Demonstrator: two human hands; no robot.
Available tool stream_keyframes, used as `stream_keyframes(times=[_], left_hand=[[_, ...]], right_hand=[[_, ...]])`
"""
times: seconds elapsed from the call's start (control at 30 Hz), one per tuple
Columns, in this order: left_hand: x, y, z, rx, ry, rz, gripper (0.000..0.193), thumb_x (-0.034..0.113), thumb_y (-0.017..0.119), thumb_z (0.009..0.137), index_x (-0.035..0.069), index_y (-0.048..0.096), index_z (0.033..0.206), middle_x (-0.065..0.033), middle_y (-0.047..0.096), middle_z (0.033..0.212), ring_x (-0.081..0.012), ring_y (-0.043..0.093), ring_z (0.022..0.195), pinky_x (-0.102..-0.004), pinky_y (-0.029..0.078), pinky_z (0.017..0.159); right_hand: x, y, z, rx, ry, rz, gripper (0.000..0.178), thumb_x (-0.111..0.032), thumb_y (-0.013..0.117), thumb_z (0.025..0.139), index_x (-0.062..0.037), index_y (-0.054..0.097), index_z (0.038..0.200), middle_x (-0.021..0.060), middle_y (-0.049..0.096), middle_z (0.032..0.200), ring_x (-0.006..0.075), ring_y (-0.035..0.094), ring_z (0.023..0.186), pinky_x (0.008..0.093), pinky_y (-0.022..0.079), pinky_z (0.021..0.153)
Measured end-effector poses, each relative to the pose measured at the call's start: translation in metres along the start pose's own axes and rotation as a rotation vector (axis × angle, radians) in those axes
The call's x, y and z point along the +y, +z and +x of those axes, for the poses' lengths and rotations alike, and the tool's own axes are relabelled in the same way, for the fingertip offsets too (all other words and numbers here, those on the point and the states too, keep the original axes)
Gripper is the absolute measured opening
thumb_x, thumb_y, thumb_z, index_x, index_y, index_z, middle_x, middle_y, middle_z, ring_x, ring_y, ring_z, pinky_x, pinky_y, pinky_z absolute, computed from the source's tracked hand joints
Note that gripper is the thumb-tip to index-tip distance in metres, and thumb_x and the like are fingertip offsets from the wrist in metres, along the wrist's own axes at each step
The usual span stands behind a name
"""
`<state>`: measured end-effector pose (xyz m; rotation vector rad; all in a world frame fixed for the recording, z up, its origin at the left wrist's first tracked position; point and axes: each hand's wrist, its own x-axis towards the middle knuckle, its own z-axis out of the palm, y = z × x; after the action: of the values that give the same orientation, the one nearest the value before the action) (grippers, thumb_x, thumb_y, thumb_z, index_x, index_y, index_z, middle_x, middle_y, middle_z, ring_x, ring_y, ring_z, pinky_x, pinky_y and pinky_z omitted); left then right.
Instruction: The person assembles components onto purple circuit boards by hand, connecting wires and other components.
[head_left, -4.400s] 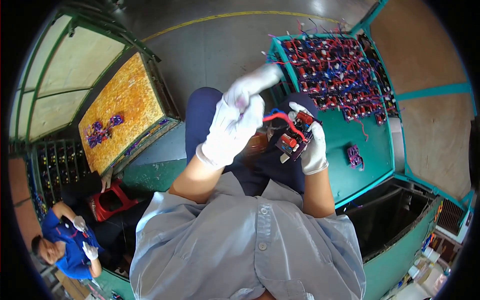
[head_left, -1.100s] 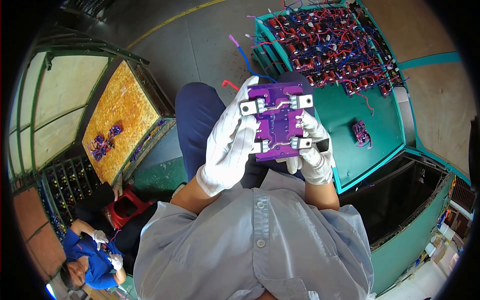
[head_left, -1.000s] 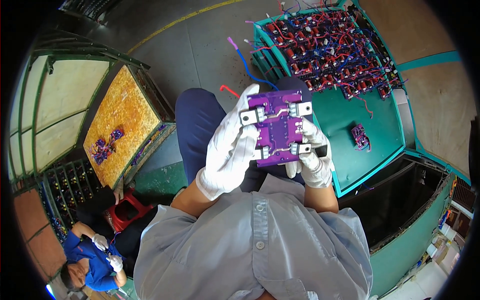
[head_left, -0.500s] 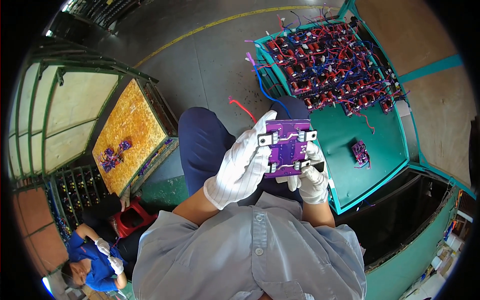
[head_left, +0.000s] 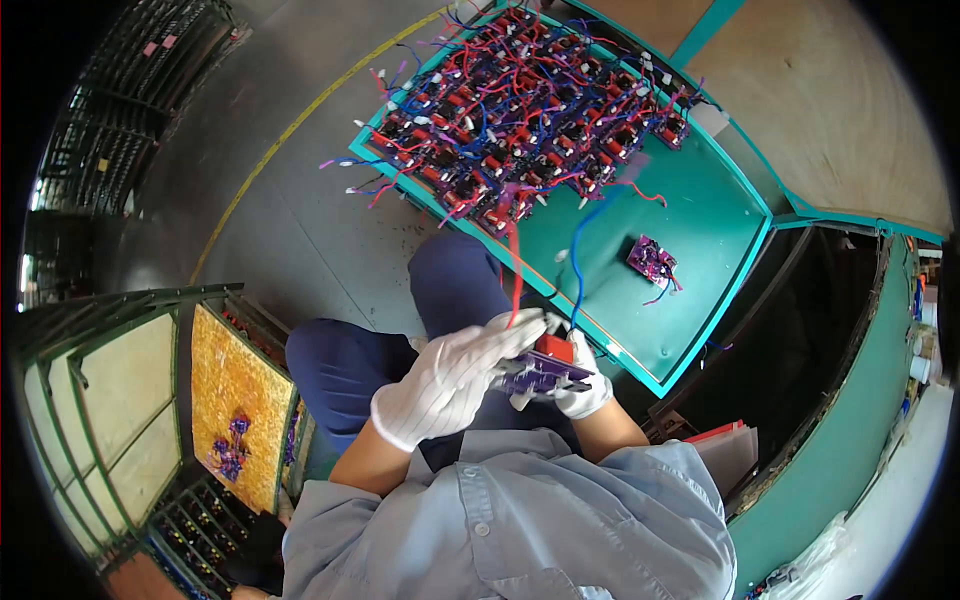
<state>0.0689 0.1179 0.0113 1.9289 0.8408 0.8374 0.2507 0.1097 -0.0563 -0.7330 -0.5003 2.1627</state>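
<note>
Between my two white-gloved hands, above my lap, is a purple circuit board (head_left: pixel 540 378) with a red block-shaped part on its upper side. It is tilted, its metal-fitted face partly turned toward me. My left hand (head_left: pixel 450 375) grips its left side, fingers pressed along the edge. At the right edge my right hand (head_left: pixel 588 385) is closed on the same board, its fingers partly behind it. A red wire (head_left: pixel 516 275) and a blue wire (head_left: pixel 577 262) rise from the board toward the green tray, blurred near their far ends.
A green tray table (head_left: pixel 700 200) stands ahead right, carrying several rows of wired boards (head_left: pixel 520 120). One separate board (head_left: pixel 653 260) lies nearer on it. At left, a yellow-brown mottled tabletop (head_left: pixel 235 370) bears small purple boards (head_left: pixel 232 450). A dark open bin lies at right.
The board has turned from showing its flat purple face to being tilted with the red part visible. My view has swung right, and the co-worker at lower left is now mostly out of view.
</note>
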Motion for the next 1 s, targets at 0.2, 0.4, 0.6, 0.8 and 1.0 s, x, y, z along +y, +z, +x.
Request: stream_keyframes(times=[0.2, 0.4, 0.6, 0.8, 1.0], left_hand=[[-0.058, 0.021, 0.015, 0.379, -0.191, 0.413, 0.048, -0.005, 0.055, 0.073, 0.000, 0.045, 0.119, -0.0178, 0.042, 0.121, -0.0274, 0.053, 0.100, -0.0304, 0.046, 0.081], [-0.088, 0.032, 0.004, 0.371, -0.301, 0.432, 0.048, 0.002, 0.058, 0.075, 0.001, 0.044, 0.120, -0.0179, 0.052, 0.111, -0.0321, 0.049, 0.106, -0.0360, 0.042, 0.087], [-0.102, 0.036, -0.004, 0.408, -0.272, 0.377, 0.036, -0.001, 0.056, 0.074, -0.002, 0.052, 0.109, -0.0131, 0.055, 0.111, -0.0288, 0.049, 0.106, -0.0350, 0.039, 0.090], [-0.106, 0.038, 0.000, 0.442, -0.215, 0.450, 0.031, -0.001, 0.059, 0.072, 0.001, 0.059, 0.103, -0.0125, 0.059, 0.101, -0.0250, 0.055, 0.097, -0.0315, 0.046, 0.082], [-0.101, 0.032, -0.001, 0.450, -0.201, 0.424, 0.029, -0.001, 0.058, 0.073, 0.000, 0.059, 0.102, -0.0119, 0.059, 0.100, -0.0258, 0.054, 0.098, -0.0324, 0.045, 0.084]], right_hand=[[-0.043, -0.019, 0.021, 0.111, -0.087, -0.639, 0.017, -0.015, 0.054, 0.082, -0.0018, 0.061, 0.089, 0.0082, 0.060, 0.095, 0.0100, 0.057, 0.065, 0.0236, 0.043, 0.053], [-0.019, -0.123, 0.101, 0.422, -0.847, -1.522, 0.020, 0.000, 0.053, 0.072, -0.0080, 0.058, 0.090, 0.0112, 0.058, 0.105, 0.0284, 0.057, 0.092, 0.0327, 0.048, 0.075], [-0.016, -0.152, 0.147, 0.570, -0.554, -1.796, 0.023, -0.002, 0.056, 0.071, -0.0126, 0.057, 0.091, 0.0107, 0.056, 0.107, 0.0295, 0.057, 0.090, 0.0363, 0.048, 0.070], [-0.019, -0.143, 0.137, 0.608, -0.756, -1.796, 0.026, -0.009, 0.059, 0.072, -0.0121, 0.056, 0.098, 0.0100, 0.052, 0.108, 0.0304, 0.058, 0.079, 0.0385, 0.048, 0.062], [-0.009, -0.150, 0.061, 0.941, -0.339, -1.724, 0.043, -0.015, 0.057, 0.076, -0.0097, 0.045, 0.116, 0.0157, 0.057, 0.081, 0.0310, 0.058, 0.067, 0.0386, 0.047, 0.060]])
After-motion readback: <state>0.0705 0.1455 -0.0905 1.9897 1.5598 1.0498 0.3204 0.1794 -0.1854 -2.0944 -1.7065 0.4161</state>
